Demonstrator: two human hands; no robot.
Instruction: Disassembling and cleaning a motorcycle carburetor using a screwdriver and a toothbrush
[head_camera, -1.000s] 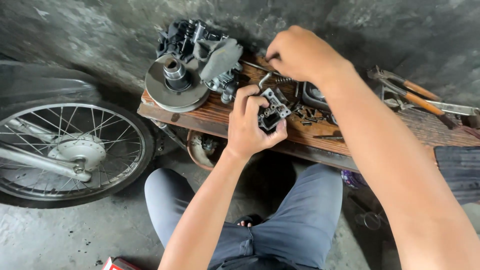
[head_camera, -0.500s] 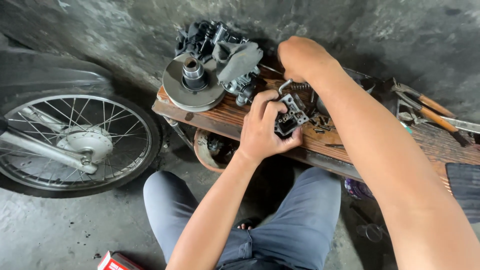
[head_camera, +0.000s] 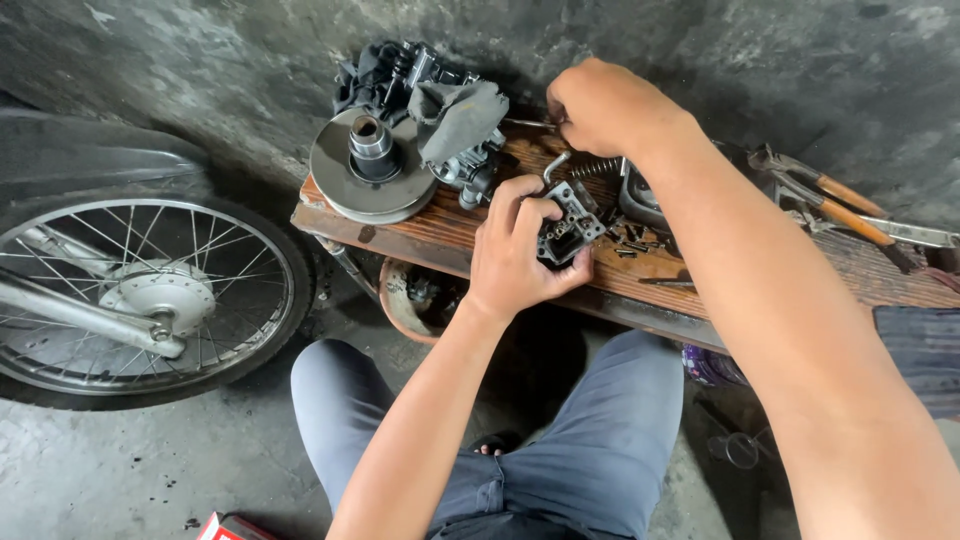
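My left hand grips a small grey metal carburetor body and holds it against the wooden board. Above it my right hand is closed on a thin metal tool whose shaft pokes out to the left. A coil spring lies on the board between the two hands. Several small screws lie scattered just right of the carburetor body.
A round metal pulley disc and dark engine parts with a grey rag sit at the board's left end. Orange-handled pliers lie at the right. A spoked motorcycle wheel stands at left. My knees are below the board.
My right hand has stayed up at the back of the board, holding the thin tool. The left hand keeps its grip on the carburetor body. The camera view has shifted.
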